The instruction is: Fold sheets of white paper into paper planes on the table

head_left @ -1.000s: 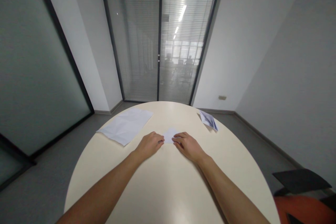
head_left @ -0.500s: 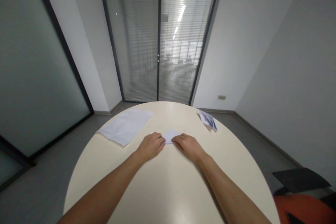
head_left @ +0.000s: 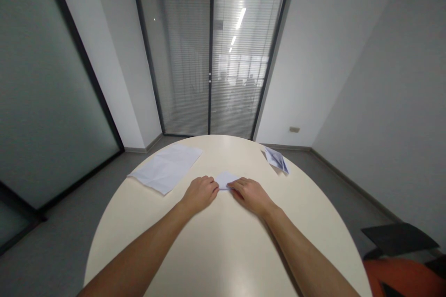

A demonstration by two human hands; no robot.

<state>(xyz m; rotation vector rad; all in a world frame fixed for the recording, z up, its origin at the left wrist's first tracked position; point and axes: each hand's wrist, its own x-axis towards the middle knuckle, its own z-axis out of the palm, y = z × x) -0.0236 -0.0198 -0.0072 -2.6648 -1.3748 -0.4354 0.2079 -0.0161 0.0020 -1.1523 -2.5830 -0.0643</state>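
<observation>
A small folded piece of white paper (head_left: pixel 226 178) lies on the round cream table (head_left: pixel 223 250), just beyond my fingers. My left hand (head_left: pixel 200 192) has its fingers curled and pressed on the paper's left near edge. My right hand (head_left: pixel 250 193) has its fingers bent and pinched on the paper's right near edge. Most of the paper's near part is hidden under my fingertips.
A larger creased white sheet (head_left: pixel 166 167) lies at the table's far left. A small folded paper shape (head_left: pixel 277 159) sits at the far right edge. A dark chair with an orange seat (head_left: pixel 400 255) stands at the lower right. Glass doors with blinds (head_left: pixel 211 51) are ahead.
Both hands have drawn slightly closer together on the small paper, covering a bit more of it. The other things have stayed where they were.
</observation>
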